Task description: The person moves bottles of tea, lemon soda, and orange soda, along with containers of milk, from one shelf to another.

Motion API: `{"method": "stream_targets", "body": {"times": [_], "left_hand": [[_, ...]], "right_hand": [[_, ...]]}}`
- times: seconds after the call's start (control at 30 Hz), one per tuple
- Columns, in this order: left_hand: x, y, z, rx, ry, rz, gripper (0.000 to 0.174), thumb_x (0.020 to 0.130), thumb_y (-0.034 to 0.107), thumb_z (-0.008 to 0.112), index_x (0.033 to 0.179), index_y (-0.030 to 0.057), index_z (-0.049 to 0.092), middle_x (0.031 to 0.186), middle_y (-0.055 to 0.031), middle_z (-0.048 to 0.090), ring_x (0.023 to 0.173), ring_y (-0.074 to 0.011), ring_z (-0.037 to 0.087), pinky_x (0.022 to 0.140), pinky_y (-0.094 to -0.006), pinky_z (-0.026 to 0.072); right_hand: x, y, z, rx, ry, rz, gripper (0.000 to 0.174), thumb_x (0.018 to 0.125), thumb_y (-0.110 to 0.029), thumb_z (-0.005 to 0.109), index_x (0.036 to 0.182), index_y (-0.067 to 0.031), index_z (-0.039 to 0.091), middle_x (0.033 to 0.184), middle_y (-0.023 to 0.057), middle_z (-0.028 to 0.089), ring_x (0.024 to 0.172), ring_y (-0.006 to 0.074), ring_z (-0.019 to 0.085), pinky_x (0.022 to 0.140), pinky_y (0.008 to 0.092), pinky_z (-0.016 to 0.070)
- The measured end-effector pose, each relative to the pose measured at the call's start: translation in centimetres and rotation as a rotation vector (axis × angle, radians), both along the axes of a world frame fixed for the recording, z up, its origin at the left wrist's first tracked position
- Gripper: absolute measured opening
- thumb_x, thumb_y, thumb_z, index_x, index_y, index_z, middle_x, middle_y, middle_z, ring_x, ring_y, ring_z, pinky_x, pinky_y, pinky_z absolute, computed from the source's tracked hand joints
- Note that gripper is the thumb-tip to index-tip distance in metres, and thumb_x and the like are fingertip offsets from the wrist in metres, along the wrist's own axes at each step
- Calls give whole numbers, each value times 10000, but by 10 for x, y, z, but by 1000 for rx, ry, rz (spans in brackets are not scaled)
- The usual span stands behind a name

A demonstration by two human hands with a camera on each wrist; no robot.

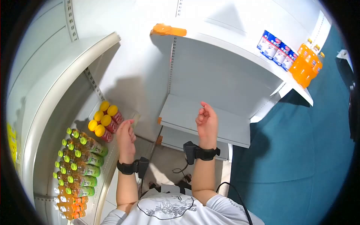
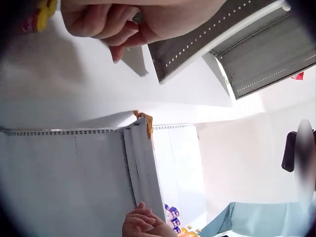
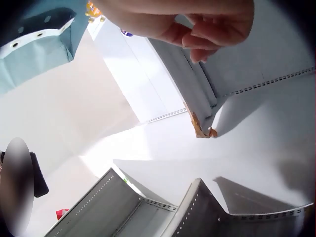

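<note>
My left hand (image 1: 126,137) is raised in front of the left shelf, its fingers loosely curled and nothing in them. In the head view it overlaps the edge of a group of red bottles with yellow caps (image 1: 106,120). My right hand (image 1: 207,122) is held up before the grey lower shelf (image 1: 225,127), fingers bent loosely and holding nothing. The left wrist view shows the left hand (image 2: 143,22) large at the top, with the right hand (image 2: 143,224) low down. In the right wrist view, the right hand (image 3: 197,24) hangs over the shelf unit.
Several green-capped bottles (image 1: 88,159) and orange drinks with white caps (image 1: 73,208) stand on the left shelf. On the upper right shelf are blue-and-white packs (image 1: 275,48) and large orange soda bottles (image 1: 305,65). Orange tape (image 1: 168,30) wraps that shelf's corner. A teal curtain (image 1: 285,157) hangs right.
</note>
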State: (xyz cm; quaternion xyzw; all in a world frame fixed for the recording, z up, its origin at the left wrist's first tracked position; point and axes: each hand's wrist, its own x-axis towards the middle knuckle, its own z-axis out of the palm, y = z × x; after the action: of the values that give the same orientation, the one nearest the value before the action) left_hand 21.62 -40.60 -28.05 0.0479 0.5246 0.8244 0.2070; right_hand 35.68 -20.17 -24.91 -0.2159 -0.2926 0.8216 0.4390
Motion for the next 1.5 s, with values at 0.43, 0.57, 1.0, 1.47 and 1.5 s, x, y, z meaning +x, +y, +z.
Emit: {"method": "stream_targets", "body": {"times": [0.43,0.57,1.0,1.47,1.5], "left_hand": [[74,145,22,42,69,-245,127,831,161,489,839,63,568,549,82,355,439,2,263,379,-170,179],[106,189,22,-30,201,-326,142,831,162,489,844,56,583,560,79,380,472,-5,303,409,-165,220],[185,270,5,-78,526,-546,176,800,110,515,963,44,524,547,8,465,493,-69,424,448,-234,348],[158,373,246,-47,1664,14,337,734,171,555,1036,34,493,800,-148,591,702,-287,594,621,-374,475],[149,389,261,-118,1717,76,357,727,185,553,1047,40,492,828,-154,590,733,-306,589,658,-385,478]], "right_hand": [[103,107,19,76,0,-164,170,798,-132,504,915,-15,539,613,16,489,469,71,390,402,197,278],[141,132,18,96,-13,-233,188,790,-151,523,929,-25,532,613,8,487,472,72,388,405,197,280],[206,158,26,329,-298,-153,234,834,-205,495,958,-16,554,669,26,544,470,44,408,433,172,287],[169,225,187,933,-831,-414,357,799,-181,520,1111,-19,457,670,39,547,453,74,461,402,198,359],[162,236,203,960,-871,-395,386,790,-180,523,1133,-22,443,669,44,546,451,79,466,400,204,364]]}}
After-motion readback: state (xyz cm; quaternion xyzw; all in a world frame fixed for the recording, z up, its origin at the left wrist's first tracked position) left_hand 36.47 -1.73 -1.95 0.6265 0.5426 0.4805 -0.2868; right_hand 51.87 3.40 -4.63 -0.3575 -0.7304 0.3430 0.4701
